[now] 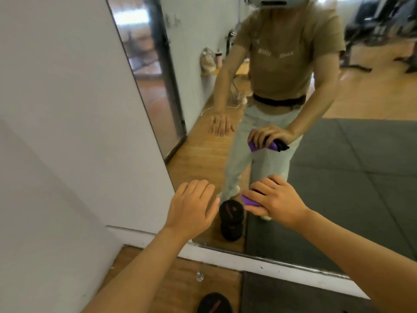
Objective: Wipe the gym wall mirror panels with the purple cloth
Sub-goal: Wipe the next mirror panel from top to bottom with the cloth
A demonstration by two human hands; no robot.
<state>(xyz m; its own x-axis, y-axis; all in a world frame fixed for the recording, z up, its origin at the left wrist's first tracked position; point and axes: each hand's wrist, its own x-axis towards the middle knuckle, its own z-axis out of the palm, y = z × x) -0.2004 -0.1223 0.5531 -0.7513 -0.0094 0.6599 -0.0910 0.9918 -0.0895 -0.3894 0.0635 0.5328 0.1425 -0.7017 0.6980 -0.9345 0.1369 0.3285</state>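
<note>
- A wall mirror [338,177] fills the right and centre of the frame, beside a white wall [67,109] on the left.
- The right hand [275,199], right of centre, grips a bunched purple cloth [249,199] low on the glass.
- The left hand [191,206], just left of centre, hovers with relaxed, spread fingers, holding nothing.
- A black dumbbell [214,303] lies on the wooden floor [176,285] at the bottom edge.
- The mirror reflects the person and both hands.

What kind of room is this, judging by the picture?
Most likely a gym. A large wall mirror reaches almost to the floor, a black dumbbell lies on the wood floor below it, and the mirror reflects dark floor mats and what look like exercise machines.
</note>
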